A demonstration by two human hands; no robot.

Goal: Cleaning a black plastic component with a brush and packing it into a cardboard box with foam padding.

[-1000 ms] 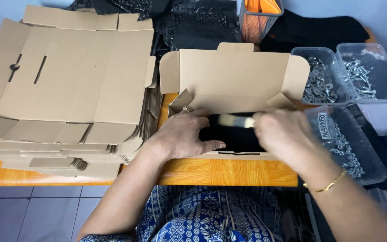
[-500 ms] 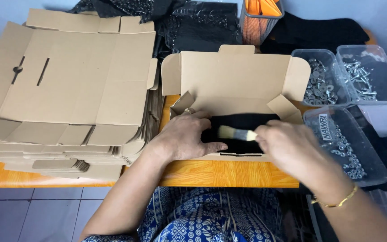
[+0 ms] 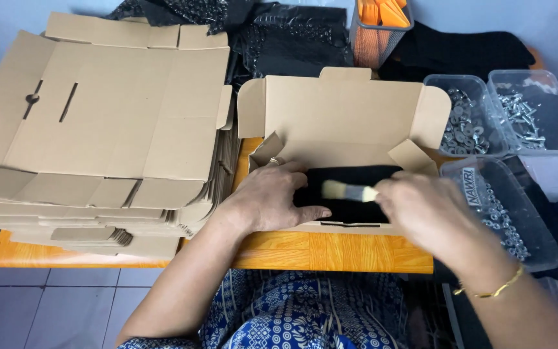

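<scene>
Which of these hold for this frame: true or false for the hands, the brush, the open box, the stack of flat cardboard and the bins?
1. The right hand holds a small brush over the black item in the open cardboard box. True.
2. The left hand is lifted clear of the box. False: it rests flat on the black item.
3. A stack of flat cardboard blanks lies on the person's left. True.
4. The clear bins on the right are empty. False: they hold metal screws and washers.
5. The box lid is shut. False: it stands open.
</scene>
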